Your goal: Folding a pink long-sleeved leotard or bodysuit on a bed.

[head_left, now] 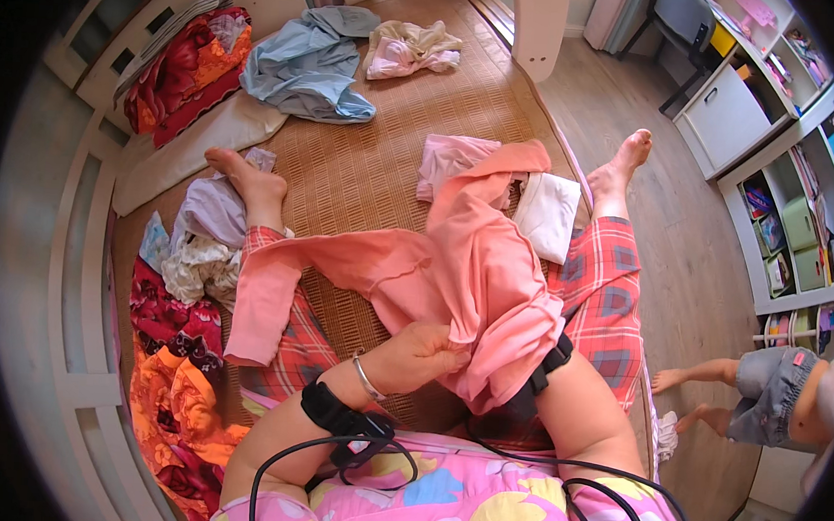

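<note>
The left hand [422, 353] was clamped on a pink shirt [464, 263]; the right hand was hidden inside the shirt, its grip impossible to tell. A white cloth [547, 211] lay far right.

Woven bamboo mat [385, 155] covers bed, daylight across it. White slatted bed rail [72, 271] on left. Wood plank floor [690, 265] on right, white cubby shelving [796, 233] beyond, dark chair [679, 29] far right corner.

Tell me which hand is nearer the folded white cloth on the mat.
Right. The right hand is buried inside the pink long-sleeved garment, below the folded white cloth; the left hand grips the garment's edge farther away.
</note>
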